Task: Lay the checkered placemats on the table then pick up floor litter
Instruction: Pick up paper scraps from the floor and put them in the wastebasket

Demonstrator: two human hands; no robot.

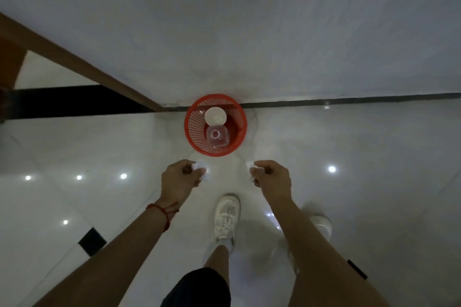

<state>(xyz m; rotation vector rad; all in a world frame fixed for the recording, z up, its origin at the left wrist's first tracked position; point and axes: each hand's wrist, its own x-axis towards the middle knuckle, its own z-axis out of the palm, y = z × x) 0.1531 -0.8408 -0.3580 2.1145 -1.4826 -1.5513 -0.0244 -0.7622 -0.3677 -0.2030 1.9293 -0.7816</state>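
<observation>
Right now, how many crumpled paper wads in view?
2. One paper wad is gripped in the left hand, the other paper wad in the right hand, both short of the red basket. Fingers may hide more.

Basket (197, 137) against wall (249, 32), before hands.

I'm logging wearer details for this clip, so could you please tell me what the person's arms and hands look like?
Both forearms are bare, with no sleeves, gloves, watch or rings visible. The left hand has a thin red string bracelet at its wrist, tied with a short loose end. The right hand and its wrist carry nothing worn.
</observation>
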